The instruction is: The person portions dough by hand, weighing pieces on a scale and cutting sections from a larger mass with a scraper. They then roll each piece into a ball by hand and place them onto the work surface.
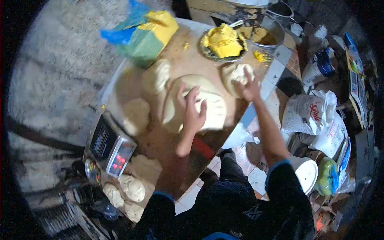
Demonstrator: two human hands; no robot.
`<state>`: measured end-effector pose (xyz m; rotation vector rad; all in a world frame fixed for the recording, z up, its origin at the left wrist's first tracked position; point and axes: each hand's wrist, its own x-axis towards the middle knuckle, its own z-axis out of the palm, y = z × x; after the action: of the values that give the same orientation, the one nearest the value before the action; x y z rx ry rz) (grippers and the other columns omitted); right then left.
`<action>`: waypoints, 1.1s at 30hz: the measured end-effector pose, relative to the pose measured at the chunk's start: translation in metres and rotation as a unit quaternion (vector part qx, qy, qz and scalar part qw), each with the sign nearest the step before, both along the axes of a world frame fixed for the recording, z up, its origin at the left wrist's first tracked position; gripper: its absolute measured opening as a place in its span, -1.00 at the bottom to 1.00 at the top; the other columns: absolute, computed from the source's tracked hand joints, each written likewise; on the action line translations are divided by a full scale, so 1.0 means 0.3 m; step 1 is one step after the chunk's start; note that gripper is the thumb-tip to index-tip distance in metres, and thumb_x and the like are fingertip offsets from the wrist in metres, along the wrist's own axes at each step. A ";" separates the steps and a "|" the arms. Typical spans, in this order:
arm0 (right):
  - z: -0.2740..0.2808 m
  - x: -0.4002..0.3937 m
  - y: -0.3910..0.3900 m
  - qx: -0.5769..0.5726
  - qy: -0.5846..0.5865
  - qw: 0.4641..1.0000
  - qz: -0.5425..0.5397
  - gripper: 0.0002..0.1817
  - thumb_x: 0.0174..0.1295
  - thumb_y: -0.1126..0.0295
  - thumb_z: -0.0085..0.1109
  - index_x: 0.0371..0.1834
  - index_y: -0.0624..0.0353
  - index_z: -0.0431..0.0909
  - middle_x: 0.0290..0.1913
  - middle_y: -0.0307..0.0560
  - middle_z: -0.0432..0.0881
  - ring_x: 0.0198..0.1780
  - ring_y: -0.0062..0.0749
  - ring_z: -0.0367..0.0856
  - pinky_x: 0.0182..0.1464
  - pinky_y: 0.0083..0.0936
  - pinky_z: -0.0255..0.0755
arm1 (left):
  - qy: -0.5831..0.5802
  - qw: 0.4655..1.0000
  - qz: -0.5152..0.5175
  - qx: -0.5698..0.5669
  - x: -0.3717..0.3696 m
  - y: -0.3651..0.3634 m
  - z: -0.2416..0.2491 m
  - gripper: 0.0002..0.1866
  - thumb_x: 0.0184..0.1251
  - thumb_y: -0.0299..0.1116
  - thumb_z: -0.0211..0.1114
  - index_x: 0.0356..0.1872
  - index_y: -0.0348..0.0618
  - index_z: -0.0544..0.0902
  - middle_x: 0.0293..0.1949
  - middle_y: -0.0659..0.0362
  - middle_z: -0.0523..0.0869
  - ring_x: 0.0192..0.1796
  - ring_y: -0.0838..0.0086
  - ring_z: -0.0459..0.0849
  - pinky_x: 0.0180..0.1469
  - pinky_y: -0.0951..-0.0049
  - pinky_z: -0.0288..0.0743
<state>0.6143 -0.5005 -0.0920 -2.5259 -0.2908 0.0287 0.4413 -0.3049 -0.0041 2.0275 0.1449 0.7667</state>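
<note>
Yellow paste [225, 40] heaps above a shallow round bowl [216, 59]; beside it, a round metal pot [282, 37] contains brownish-yellow chunks [258, 34]. The right hand [249, 86], fingers spread, rests on a pale round dough lump [231, 76] near the brown tabletop's [158, 142] edge. The left hand [193, 110], fingers parted, is over a large pale dough mass [214, 106], partly hiding it; contact cannot be determined. Red scale digits [119, 161] are illegibly blurred.
</note>
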 end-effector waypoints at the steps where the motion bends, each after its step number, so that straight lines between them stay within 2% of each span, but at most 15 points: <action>1: -0.014 0.075 -0.028 -0.033 0.033 0.992 0.119 -0.14 0.10 -0.25 0.10 0.44 -0.14 0.13 0.45 0.32 -0.07 0.45 0.21 -0.04 0.39 0.06 -0.02 | 0.005 0.999 0.030 0.012 -0.149 0.032 0.000 -0.54 0.09 -0.65 0.24 0.09 -0.25 0.45 0.23 -0.05 0.25 0.10 0.29 0.50 0.00 0.43 0.56; 2: -0.024 0.153 -0.081 -0.031 0.035 0.989 0.137 -0.14 0.10 -0.25 0.10 0.44 -0.14 0.13 0.45 0.32 -0.07 0.45 0.21 -0.04 0.39 0.06 -0.02 | 0.014 0.998 0.062 0.022 -0.316 0.058 -0.018 -0.57 0.08 -0.66 0.25 0.05 -0.27 0.48 0.17 -0.03 0.30 0.01 0.35 0.55 -0.05 0.46 0.56; 3: -0.023 0.229 -0.129 0.224 0.195 0.936 0.189 -0.27 0.17 -0.14 0.09 0.25 0.19 0.31 0.35 0.32 0.15 0.36 0.13 0.14 0.34 -0.05 0.08 | 0.014 0.998 0.057 0.027 -0.491 0.088 -0.073 -0.57 0.08 -0.64 0.23 0.04 -0.22 0.48 0.15 -0.03 0.32 -0.05 0.34 0.56 -0.08 0.44 0.54; 4: 0.021 0.254 -0.114 0.452 0.336 0.796 0.221 -0.32 0.24 -0.03 0.09 0.05 0.51 0.48 0.24 0.32 0.38 0.28 0.05 0.31 0.30 -0.17 0.19 | 0.006 0.998 0.051 0.032 -0.634 0.129 -0.132 -0.57 0.07 -0.62 0.22 0.04 -0.18 0.48 0.13 -0.04 0.33 -0.11 0.32 0.58 -0.11 0.42 0.53; 5: 0.119 0.169 -0.049 0.194 0.022 0.977 0.089 -0.40 0.24 0.02 0.11 0.00 0.47 0.51 0.11 0.30 0.48 0.19 0.03 0.39 0.20 -0.19 0.27 | 0.048 0.996 0.068 0.031 -0.770 0.164 -0.153 -0.63 0.10 -0.59 0.21 -0.01 -0.18 0.50 0.06 -0.01 0.38 -0.14 0.37 0.57 -0.15 0.45 0.52; 6: 0.207 0.034 0.017 -0.096 -0.305 0.946 -0.056 -0.47 0.23 0.07 0.14 -0.05 0.43 0.54 -0.02 0.27 0.59 0.10 0.02 0.48 0.11 -0.21 0.34 | 0.095 0.991 0.086 0.025 -0.929 0.198 -0.186 -0.68 0.12 -0.56 0.20 -0.06 -0.19 0.52 -0.01 0.01 0.43 -0.17 0.42 0.55 -0.20 0.47 0.51; 9: 0.238 -0.291 0.153 0.181 -0.279 0.939 0.088 -0.69 0.18 0.18 0.13 -0.15 0.16 0.61 -0.22 0.22 0.62 -0.16 -0.03 0.59 -0.12 -0.24 0.41 | 0.077 0.977 0.197 -0.013 -1.243 0.271 -0.210 -0.81 0.19 -0.44 0.20 -0.17 -0.20 0.55 -0.13 0.05 0.48 -0.21 0.44 0.54 -0.23 0.49 0.48; 11: 0.141 -0.578 0.192 0.033 -0.102 0.971 0.213 -0.70 0.11 0.20 0.17 -0.30 0.24 0.63 -0.46 0.10 0.65 -0.43 -0.07 0.62 -0.25 -0.25 0.47 | 0.088 0.961 0.252 -0.069 -1.386 0.261 -0.107 -0.82 0.20 -0.41 0.20 -0.19 -0.20 0.55 -0.15 0.06 0.48 -0.22 0.43 0.54 -0.24 0.49 0.47; 12: 0.087 -0.690 0.224 -0.289 -0.034 0.923 0.253 -0.53 0.04 0.03 0.20 -0.21 0.24 0.61 -0.36 0.15 0.65 -0.33 -0.08 0.63 -0.18 -0.25 0.49 | 0.064 0.955 0.288 -0.045 -1.417 0.276 -0.074 -0.81 0.19 -0.38 0.22 -0.19 -0.20 0.55 -0.19 0.08 0.48 -0.24 0.42 0.53 -0.23 0.47 0.47; 15: -0.108 -0.893 0.255 -0.147 -0.149 0.942 0.262 -0.27 -0.09 -0.21 0.20 -0.10 0.29 0.57 -0.16 0.23 0.61 -0.12 -0.01 0.59 0.02 -0.19 0.42 | 0.033 0.945 0.323 -0.038 -1.443 0.310 -0.056 -0.76 0.16 -0.34 0.27 -0.18 -0.20 0.54 -0.25 0.13 0.48 -0.28 0.40 0.52 -0.20 0.43 0.47; 25: 0.061 -0.924 -0.063 0.104 0.016 0.965 0.241 -0.56 -0.06 0.43 0.23 -0.04 0.24 0.45 -0.41 0.28 0.56 -0.42 0.16 0.58 -0.29 -0.12 0.48 | 0.091 0.995 0.022 -0.019 -0.566 0.032 0.194 -0.56 -0.04 -0.33 0.42 -0.08 -0.17 0.53 -0.18 0.06 0.59 0.02 0.23 0.54 0.07 0.29 0.41; 28: 0.063 -0.887 -0.359 0.134 0.105 0.984 0.054 -0.52 0.07 0.42 0.19 0.10 0.23 0.32 -0.29 0.27 0.59 -0.28 0.07 0.64 -0.19 -0.17 0.49 | 0.186 0.972 0.046 0.136 -0.201 -0.114 0.026 -0.44 -0.11 -0.21 0.41 -0.01 -0.13 0.48 0.15 -0.18 0.28 0.21 -0.14 0.28 0.27 -0.01 0.17; 30: -0.014 -0.863 -0.511 0.195 -0.042 0.980 -0.008 -0.55 0.14 0.43 0.17 0.09 0.24 0.29 -0.16 0.24 0.58 -0.15 0.05 0.63 -0.11 -0.19 0.47 | 0.283 0.922 0.096 0.247 -0.033 -0.221 -0.110 -0.34 -0.14 -0.14 0.43 0.07 -0.10 0.44 0.20 -0.19 0.23 0.26 -0.32 0.16 0.32 -0.21 0.00; 31: 0.012 -0.845 -0.573 0.125 0.042 0.988 -0.079 -0.47 0.13 0.54 0.16 0.18 0.27 0.22 -0.09 0.16 0.57 -0.10 -0.21 0.57 -0.03 -0.34 0.43 | 0.298 0.897 0.125 0.301 0.016 -0.257 -0.146 -0.36 -0.09 -0.16 0.41 0.09 -0.10 0.45 0.24 -0.20 0.19 0.27 -0.39 0.10 0.32 -0.28 -0.07; 33: 0.071 -0.773 -0.602 0.097 -0.003 0.994 -0.050 -0.45 0.11 0.54 0.19 0.18 0.28 0.23 -0.08 0.22 0.56 -0.11 -0.05 0.58 -0.05 -0.29 0.43 | 0.321 0.854 0.168 0.373 0.079 -0.293 -0.221 -0.55 0.06 -0.24 0.29 0.02 -0.09 0.52 0.30 -0.14 0.20 0.32 -0.42 0.03 0.30 -0.34 -0.08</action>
<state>0.3823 -0.6811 -0.0708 -2.3433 -0.1606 -0.0451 0.4649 -0.3928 -0.0703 3.0116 0.6900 0.3157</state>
